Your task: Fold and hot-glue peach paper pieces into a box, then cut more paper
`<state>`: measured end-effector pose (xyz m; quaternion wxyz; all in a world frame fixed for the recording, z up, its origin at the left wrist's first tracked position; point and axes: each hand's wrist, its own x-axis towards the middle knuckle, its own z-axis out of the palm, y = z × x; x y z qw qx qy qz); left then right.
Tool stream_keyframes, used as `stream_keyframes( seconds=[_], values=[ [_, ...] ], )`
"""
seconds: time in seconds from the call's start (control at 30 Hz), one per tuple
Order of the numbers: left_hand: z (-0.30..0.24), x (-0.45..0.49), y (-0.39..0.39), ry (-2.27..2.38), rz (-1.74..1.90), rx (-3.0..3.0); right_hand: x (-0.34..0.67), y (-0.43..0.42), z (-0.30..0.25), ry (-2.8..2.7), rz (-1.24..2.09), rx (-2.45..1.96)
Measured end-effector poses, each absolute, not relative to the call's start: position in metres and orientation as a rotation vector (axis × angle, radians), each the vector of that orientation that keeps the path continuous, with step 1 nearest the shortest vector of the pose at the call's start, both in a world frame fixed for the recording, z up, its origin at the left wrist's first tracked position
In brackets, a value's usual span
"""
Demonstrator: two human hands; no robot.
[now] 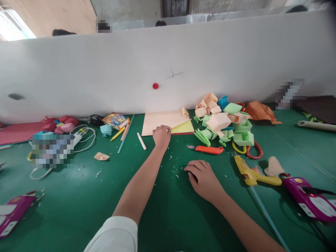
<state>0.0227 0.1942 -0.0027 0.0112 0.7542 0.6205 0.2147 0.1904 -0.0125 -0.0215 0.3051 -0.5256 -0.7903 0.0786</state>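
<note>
My left hand point(161, 135) reaches far forward, fingers curled closed at the near edge of a peach paper sheet point(160, 121) that lies over a yellow sheet point(183, 127). What the fingers pinch looks like the paper's edge. My right hand point(203, 178) rests on the green table point(162, 203) with its fingers bent down, nothing visible in it. An orange utility knife point(207, 149) lies just beyond the right hand. A white stick point(141, 141) lies left of the left hand.
A pile of folded paper shapes point(225, 122) sits at the back right, over scissors point(250, 149). A yellow glue gun point(253, 174) and a purple box point(309, 199) lie to the right. Pencils point(121, 133), a small printed box point(116, 120), cables and pink paper shapes point(63, 124) are at the left. A white partition point(168, 63) closes the back.
</note>
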Motion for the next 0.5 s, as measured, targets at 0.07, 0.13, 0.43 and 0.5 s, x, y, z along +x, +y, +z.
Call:
stream_keyframes(
  seconds=[0.07,0.13,0.43,0.5],
  values=[
    [-0.003,0.023,0.197,1.931,0.668,2.346,0.187,0.003,-0.023,-2.064,0.208,-1.389],
    [-0.003,0.024,0.201,1.918,0.663,2.34,0.184,0.018,-0.025,-2.039,0.215,-1.379],
    [-0.007,0.022,0.22,1.738,0.602,2.32,0.159,0.091,-0.017,-1.917,0.235,-1.391],
    [-0.008,0.02,0.223,1.721,0.581,2.32,0.151,0.108,-0.015,-1.902,0.273,-1.376]
  ],
)
